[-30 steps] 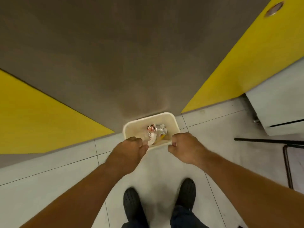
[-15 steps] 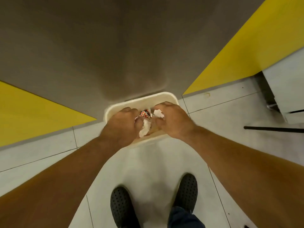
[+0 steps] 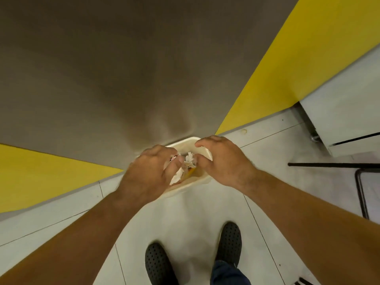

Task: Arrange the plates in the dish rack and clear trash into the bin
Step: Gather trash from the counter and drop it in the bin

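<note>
A cream bin (image 3: 202, 150) stands on the floor against the wall, and both my hands hover over its mouth. My left hand (image 3: 148, 173) has its fingers curled round a white paper scrap (image 3: 176, 177) that hangs below the thumb, with a red-and-white wrapper (image 3: 173, 158) at its fingertips. My right hand (image 3: 224, 161) is above the bin's right side with its fingers loosely spread. A crumpled white paper (image 3: 189, 157) lies just beside its thumb, and I cannot tell whether they touch. A yellow piece (image 3: 190, 172) shows inside the bin.
The grey and yellow wall (image 3: 123, 79) rises right behind the bin. A white cabinet (image 3: 349, 124) and a black metal frame (image 3: 333, 165) stand at the right. My two black shoes (image 3: 229, 243) are on the tiled floor below my hands.
Both hands moved forward from short of the bin's near rim to over its mouth. The right hand's fist has loosened and its fingers have spread.
</note>
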A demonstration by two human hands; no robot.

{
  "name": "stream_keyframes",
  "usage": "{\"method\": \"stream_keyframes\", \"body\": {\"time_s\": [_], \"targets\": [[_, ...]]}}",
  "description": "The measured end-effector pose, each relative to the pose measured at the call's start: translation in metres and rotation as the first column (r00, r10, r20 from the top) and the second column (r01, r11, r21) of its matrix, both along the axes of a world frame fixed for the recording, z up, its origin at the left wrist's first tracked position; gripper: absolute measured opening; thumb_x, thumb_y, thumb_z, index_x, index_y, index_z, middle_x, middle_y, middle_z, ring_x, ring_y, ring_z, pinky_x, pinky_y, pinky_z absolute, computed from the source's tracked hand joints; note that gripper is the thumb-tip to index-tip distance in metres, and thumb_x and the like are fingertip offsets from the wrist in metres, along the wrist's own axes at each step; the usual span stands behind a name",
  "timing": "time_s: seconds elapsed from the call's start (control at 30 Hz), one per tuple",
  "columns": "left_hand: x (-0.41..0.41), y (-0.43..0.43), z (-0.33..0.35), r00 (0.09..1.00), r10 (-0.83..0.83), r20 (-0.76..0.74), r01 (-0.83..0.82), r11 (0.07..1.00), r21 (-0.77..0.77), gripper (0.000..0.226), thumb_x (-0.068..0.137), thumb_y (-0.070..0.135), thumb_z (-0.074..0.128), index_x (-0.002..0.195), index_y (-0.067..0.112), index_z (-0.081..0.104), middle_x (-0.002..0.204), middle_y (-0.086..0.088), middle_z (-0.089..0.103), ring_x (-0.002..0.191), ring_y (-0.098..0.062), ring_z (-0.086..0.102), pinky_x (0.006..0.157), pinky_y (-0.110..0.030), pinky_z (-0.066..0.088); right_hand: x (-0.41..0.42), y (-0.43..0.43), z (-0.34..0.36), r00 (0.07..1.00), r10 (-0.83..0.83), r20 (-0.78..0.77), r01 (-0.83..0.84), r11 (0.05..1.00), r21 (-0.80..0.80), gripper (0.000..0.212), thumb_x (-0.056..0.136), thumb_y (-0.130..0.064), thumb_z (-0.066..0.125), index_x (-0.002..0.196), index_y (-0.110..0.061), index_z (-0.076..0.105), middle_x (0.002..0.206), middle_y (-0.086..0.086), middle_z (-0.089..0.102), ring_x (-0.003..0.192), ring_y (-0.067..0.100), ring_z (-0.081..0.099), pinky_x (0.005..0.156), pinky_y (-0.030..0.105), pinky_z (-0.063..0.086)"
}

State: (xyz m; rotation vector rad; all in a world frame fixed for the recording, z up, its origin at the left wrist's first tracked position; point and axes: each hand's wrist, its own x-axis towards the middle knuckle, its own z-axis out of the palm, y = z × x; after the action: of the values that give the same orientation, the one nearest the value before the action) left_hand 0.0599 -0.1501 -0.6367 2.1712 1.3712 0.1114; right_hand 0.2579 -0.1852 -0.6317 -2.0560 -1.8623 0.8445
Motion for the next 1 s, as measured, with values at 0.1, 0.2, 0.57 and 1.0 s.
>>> {"method": "stream_keyframes", "body": {"time_s": [0.1, 0.2, 0.57, 1.0], "targets": [[0.001, -0.002, 0.081, 0.996, -0.029, 0.087, 0.025, 0.998, 0.05, 0.057, 0.087, 0.064, 0.026, 0.11, 0.027, 0.063, 0.109, 0.013, 0.062, 0.1, -0.014, 0.058, 0.082, -0.033, 0.048, 0.01, -0.005, 0.062, 1.0, -0.016, -0.023, 0.016, 1.0, 0.014, 0.035, 0.088, -0.039, 0.055, 0.12, -0.026, 0.059, 0.121, -0.003, 0.06, 0.114, 0.019, 0.048, 0.092, 0.033, 0.043], [0.008, -0.006, 0.159, 0.98, -0.048, 0.193, 0.041, 0.998, 0.039, 0.052, 0.088, 0.063, 0.029, 0.108, 0.029, 0.062, 0.104, 0.019, 0.06, 0.096, -0.008, 0.058, 0.082, -0.034, 0.049, 0.02, -0.012, 0.134, 0.997, -0.039, -0.071, 0.042, 0.998, 0.045, 0.03, 0.088, -0.043, 0.055, 0.115, -0.031, 0.059, 0.116, -0.007, 0.062, 0.111, 0.016, 0.051, 0.09, 0.033, 0.044], [0.044, -0.004, 0.439, 0.936, -0.231, 0.265, 0.12, 0.918, 0.379, 0.033, 0.094, 0.058, 0.034, 0.101, 0.034, 0.055, 0.094, 0.022, 0.056, 0.083, 0.004, 0.053, 0.067, -0.025, 0.049, 0.065, -0.015, 0.417, 0.989, -0.094, -0.11, 0.127, 0.93, 0.344, 0.024, 0.085, -0.049, 0.057, 0.098, -0.029, 0.063, 0.092, -0.014, 0.064, 0.089, 0.004, 0.057, 0.073, 0.025, 0.048], [0.071, 0.033, 0.585, 0.958, -0.188, 0.216, 0.037, 0.829, 0.558, 0.049, 0.09, 0.065, 0.029, 0.113, 0.033, 0.058, 0.109, 0.02, 0.058, 0.095, 0.0, 0.053, 0.08, -0.027, 0.048, 0.113, 0.025, 0.581, 0.995, -0.065, 0.075, 0.019, 0.868, 0.497, 0.023, 0.089, -0.038, 0.059, 0.106, -0.023, 0.061, 0.101, -0.009, 0.06, 0.094, 0.009, 0.055, 0.084, 0.027, 0.047]]}}
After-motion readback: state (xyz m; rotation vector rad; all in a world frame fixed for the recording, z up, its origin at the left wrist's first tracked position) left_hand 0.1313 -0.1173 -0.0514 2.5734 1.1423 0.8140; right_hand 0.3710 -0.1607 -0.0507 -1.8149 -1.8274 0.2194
